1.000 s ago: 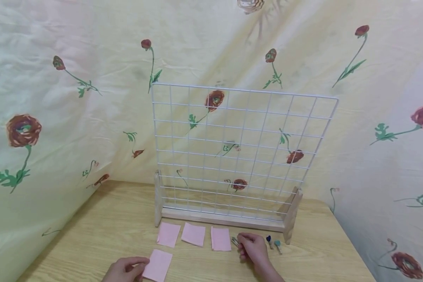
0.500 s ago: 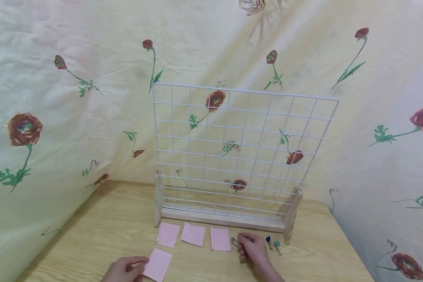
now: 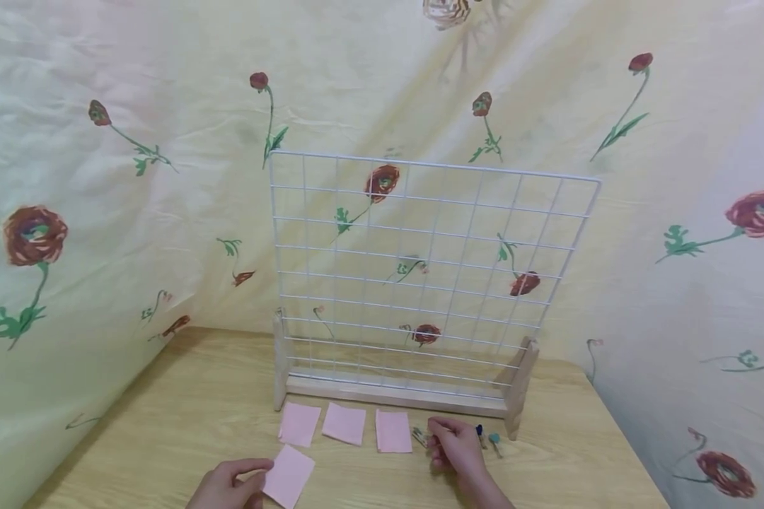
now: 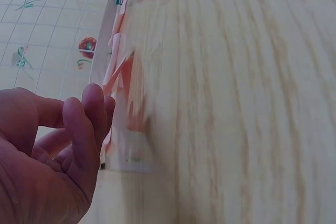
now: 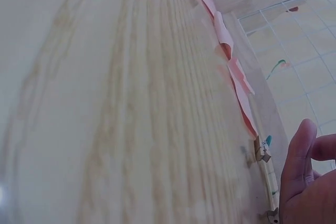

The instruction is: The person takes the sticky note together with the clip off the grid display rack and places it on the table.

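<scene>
My left hand [image 3: 229, 484] pinches the near left edge of a pink paper note [image 3: 288, 475] at the front of the table. In the left wrist view a pink sheet [image 4: 118, 73] tilts up beyond the fingertips, over a shadow. Three similar notes, the middle one [image 3: 344, 424] among them, lie in a row behind it. My right hand [image 3: 456, 449] rests near the table with loosely bent fingers, and no held thing shows. Small clothespins [image 3: 420, 437] lie at its left fingertips. To its right are a dark blue-topped one [image 3: 481, 435] and a teal-topped one [image 3: 495, 444].
A white wire grid [image 3: 420, 284] stands upright behind the notes in a wooden base [image 3: 395, 396] with two side posts. Flower-printed cloth [image 3: 184, 177] hangs behind and along both sides of the wooden table [image 3: 191, 396].
My left hand has shifted slightly right, and the note it pinches has turned and moved a little with it. The right hand stays beside the clothespins. The head view has swung slightly.
</scene>
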Action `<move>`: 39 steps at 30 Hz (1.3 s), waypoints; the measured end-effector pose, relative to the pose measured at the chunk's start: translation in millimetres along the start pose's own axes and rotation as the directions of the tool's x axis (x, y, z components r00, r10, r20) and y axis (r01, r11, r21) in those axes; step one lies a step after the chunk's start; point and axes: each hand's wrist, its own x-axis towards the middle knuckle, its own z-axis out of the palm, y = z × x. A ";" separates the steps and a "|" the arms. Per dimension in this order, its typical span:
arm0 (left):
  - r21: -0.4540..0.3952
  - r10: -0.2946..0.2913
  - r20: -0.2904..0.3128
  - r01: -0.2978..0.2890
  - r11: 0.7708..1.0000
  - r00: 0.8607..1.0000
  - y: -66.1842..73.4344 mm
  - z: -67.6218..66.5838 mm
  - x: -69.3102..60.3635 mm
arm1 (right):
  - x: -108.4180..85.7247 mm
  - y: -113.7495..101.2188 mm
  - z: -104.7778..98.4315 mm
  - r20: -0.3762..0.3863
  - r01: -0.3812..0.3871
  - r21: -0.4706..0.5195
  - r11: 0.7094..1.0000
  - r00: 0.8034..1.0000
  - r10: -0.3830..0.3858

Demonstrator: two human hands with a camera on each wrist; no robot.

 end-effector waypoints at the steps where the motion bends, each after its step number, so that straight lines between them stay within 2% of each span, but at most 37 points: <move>1: 0.002 0.001 -0.002 -0.001 1.000 1.000 0.6 0.6 0.3 | -0.6 -0.3 -0.5 0.001 0.005 0.000 1.000 1.000 -0.005; 10: 0.005 0.054 -0.024 -0.053 0.999 0.998 6.0 2.3 -0.4 | -3.2 -1.9 -4.2 -0.025 0.023 0.023 0.999 0.999 -0.023; 16: 0.016 0.040 -0.073 -0.039 0.999 0.997 6.3 0.7 -2.8 | -3.4 -1.5 -5.6 -0.012 0.033 0.037 0.999 0.999 -0.032; 21: 0.014 0.054 -0.069 -0.053 0.998 0.996 7.9 -1.2 -4.2 | -3.8 -1.9 -6.2 -0.013 0.031 0.044 0.999 0.999 -0.030; 29: 0.021 0.017 -0.079 -0.016 1.000 0.997 14.4 -4.4 -3.3 | -6.4 -5.5 -6.7 -0.020 0.036 0.056 0.998 0.999 -0.035; 36: -0.079 0.009 -0.089 -0.016 0.997 0.996 24.0 -5.7 -1.2 | -11.2 -12.4 -10.5 -0.056 0.033 0.071 0.997 0.998 -0.029; 39: -0.093 0.006 -0.109 -0.016 0.996 0.994 29.5 -3.6 1.6 | -12.2 -14.7 -12.1 -0.070 0.030 0.078 0.997 0.997 -0.025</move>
